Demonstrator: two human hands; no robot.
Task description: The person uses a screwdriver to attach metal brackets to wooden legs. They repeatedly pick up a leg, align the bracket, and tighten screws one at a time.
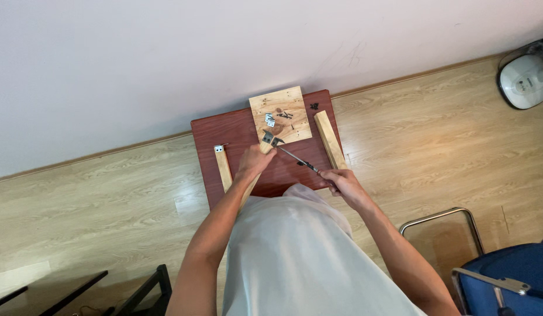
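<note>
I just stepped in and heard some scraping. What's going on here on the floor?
A person is bent over a reddish-brown board lying on the wood floor. Their left hand holds a wooden strip with a metal bracket at its end, while the right hand holds a screwdriver angled towards that bracket. A square plywood piece with loose screws and brackets lies just beyond, and two more wooden strips lie on either side.

No packages, labels, signs or screens are visible in the head view. No printed surface can be made out on any item shown.
</note>
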